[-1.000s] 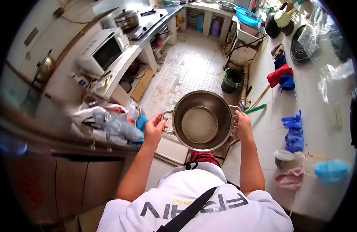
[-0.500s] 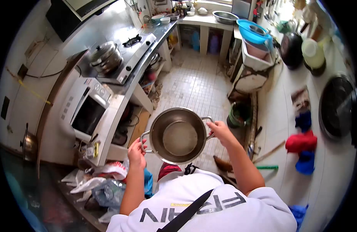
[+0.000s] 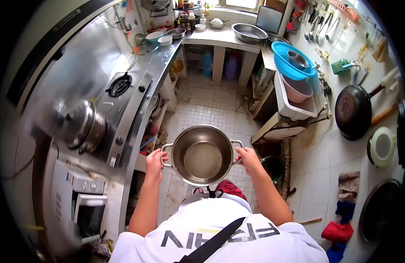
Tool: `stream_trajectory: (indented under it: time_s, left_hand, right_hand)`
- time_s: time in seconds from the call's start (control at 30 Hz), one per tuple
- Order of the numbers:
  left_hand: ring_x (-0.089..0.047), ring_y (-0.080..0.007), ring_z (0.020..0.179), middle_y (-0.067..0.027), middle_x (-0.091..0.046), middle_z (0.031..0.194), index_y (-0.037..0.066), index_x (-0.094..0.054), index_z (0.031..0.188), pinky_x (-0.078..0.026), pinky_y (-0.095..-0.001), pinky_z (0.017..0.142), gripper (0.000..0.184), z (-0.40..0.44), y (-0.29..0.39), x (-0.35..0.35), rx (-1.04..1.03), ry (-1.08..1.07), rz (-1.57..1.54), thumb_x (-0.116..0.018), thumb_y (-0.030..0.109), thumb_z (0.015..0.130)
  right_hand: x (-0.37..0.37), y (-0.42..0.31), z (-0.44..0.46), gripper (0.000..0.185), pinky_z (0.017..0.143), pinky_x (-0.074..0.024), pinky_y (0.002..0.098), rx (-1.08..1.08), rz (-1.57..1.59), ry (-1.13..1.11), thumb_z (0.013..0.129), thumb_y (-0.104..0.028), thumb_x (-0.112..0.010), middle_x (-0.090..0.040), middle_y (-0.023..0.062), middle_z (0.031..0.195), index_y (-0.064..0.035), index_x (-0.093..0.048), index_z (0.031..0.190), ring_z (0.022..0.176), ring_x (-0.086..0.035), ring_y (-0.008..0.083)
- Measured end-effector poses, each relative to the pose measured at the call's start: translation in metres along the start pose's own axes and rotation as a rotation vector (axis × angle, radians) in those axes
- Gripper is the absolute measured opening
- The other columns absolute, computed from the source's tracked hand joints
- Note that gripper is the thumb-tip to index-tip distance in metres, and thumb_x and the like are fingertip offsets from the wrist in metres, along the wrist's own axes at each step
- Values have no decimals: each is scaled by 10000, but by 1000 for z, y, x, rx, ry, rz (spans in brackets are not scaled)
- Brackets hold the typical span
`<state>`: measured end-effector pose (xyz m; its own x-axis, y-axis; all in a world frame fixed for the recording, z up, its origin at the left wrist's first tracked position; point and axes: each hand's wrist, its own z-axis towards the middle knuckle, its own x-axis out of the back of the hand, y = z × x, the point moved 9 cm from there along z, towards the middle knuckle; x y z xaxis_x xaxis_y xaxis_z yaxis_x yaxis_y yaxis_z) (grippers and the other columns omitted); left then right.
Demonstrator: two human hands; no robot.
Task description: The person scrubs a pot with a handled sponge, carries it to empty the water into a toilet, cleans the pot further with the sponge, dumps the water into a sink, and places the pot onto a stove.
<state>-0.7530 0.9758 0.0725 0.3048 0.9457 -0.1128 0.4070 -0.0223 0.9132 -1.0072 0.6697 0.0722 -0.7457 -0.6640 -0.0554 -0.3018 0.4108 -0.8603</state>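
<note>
A wide steel pot (image 3: 203, 161) without a lid is held out in front of my white shirt, above the tiled floor. Its inside faces up at me and looks bare, with a duller round bottom. My left hand (image 3: 154, 164) is closed round the loop handle on the left side. On the opposite side, my right hand (image 3: 249, 159) grips the other loop handle. The pot hangs about level between both hands.
Along the left counter stand a gas stove (image 3: 123, 101), a lidded steamer pot (image 3: 86, 127) and a microwave (image 3: 90, 215). To the right, a blue basin (image 3: 279, 55) rests over a white sink (image 3: 283, 103). A black frying pan (image 3: 353, 111) hangs on the right wall.
The view has shifted forward, so the stove, sink and back counter appear nearer. The pot has stayed in both hands.
</note>
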Motion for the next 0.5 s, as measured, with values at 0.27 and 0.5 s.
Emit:
stream_trajectory:
  time_s: [0.27, 0.5]
  left_hand:
    - [-598, -81, 650, -113, -681, 959, -71, -520, 1204, -408, -186, 497, 357, 200, 95, -162, -191, -77, 70, -542, 75, 879]
    - [-601, -104, 672, -114, -666, 961, -70, -508, 1229, -425, -193, 515, 380, 360, 155, -211, -171, 75, 53, -547, 57, 873]
  right_hand:
    - [22, -123, 207, 243, 562, -420, 263, 101, 215, 76, 826, -250, -674, -489, -2, 674, -94, -494, 778, 610, -522, 114]
    - [-25, -242, 391, 227, 588, -429, 256, 4, 123, -112, 834, -260, -664, -515, -7, 704, -81, -526, 819, 629, -534, 105]
